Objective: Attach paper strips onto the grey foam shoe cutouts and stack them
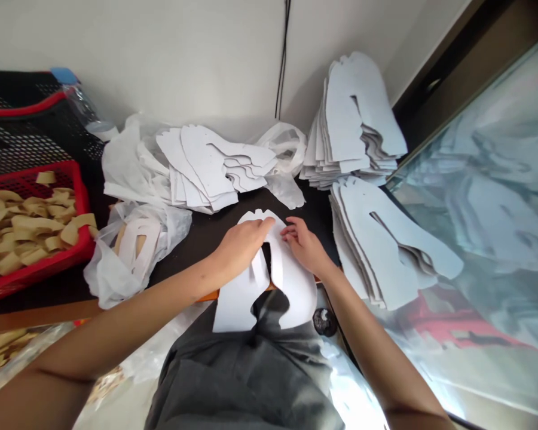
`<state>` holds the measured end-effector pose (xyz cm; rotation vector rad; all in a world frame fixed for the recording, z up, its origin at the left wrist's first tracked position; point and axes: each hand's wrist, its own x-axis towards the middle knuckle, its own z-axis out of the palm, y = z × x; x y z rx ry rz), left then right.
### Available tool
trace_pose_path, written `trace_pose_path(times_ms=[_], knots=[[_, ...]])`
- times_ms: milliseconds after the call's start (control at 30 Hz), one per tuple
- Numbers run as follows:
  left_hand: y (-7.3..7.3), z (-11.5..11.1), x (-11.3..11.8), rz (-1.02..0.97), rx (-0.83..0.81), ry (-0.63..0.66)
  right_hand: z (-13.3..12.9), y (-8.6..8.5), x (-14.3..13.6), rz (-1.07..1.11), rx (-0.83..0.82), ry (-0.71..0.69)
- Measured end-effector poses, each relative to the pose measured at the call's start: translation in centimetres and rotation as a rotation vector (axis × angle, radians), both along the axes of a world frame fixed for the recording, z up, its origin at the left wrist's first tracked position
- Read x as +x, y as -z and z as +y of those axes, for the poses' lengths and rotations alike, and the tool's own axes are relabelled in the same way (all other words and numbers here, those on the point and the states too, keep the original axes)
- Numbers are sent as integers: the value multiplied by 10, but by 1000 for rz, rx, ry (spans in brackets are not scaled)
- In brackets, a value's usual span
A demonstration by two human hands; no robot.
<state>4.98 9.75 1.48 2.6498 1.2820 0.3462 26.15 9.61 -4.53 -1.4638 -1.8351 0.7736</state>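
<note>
A white die-cut cardboard piece (299, 298), with a slot and a rounded opening down its middle, lies across the table's front edge and my lap. My left hand (244, 243) is closed on its upper left part, its fingertips near the top; the fingers' undersides are hidden. Beside the slot, a narrow white strip (260, 272) stands up from the surface below this hand. On the other side, my right hand (305, 243) rests at the upper right edge of the piece, fingers apart and slightly curled, seemingly holding nothing.
Stacks of similar white pieces stand at the back (219, 161), back right (358, 119) and right (372, 239). At left are a plastic bag of cut pieces (138, 245), a red basket (86, 203) of tan curled strips and a bottle (83, 104). Glass borders the right side.
</note>
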Motion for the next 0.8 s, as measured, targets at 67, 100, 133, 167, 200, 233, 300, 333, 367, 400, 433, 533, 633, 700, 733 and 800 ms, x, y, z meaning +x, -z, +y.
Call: trace_pose_path(times_ms=[67,100,133,167,200,233,300,333,367,400,433,533,633,700,733,800], knots=[[-14,-11,3,10,121,1,1,3,-2,-14,13,11],[-23,-16,3,-30,174,-1,0,3,-3,-28,32,10],[-35,-23,2,-93,210,-3,-2,2,-4,-46,50,9],[-49,-29,0,-177,228,-10,-4,1,-5,-60,64,11],[-65,-36,-3,-280,232,-22,-6,0,-6,-73,71,15],[-81,-42,-6,-387,222,-41,-7,-1,-8,-85,74,18],[-112,-53,-15,-604,228,-111,-8,0,-10,-104,85,22],[-124,-55,-19,-695,224,-142,-9,1,-10,-106,99,24],[-132,-55,-22,-772,201,-158,-9,1,-11,-96,120,20],[-134,-53,-25,-832,148,-156,-10,-1,-11,-63,149,18],[-132,-49,-27,-879,62,-140,-12,-3,-10,5,173,23],[-104,-28,-26,-957,-303,-93,-20,-23,-6,403,133,83],[-67,-14,-21,-999,-543,-130,-31,-49,-4,744,-99,23],[-52,-12,-17,-1020,-635,-173,-39,-60,-6,754,-203,-46],[-48,-13,-15,-1028,-675,-192,-41,-63,-9,723,-229,-62],[-45,-17,-14,-1046,-738,-212,-45,-64,-15,682,-263,-70]])
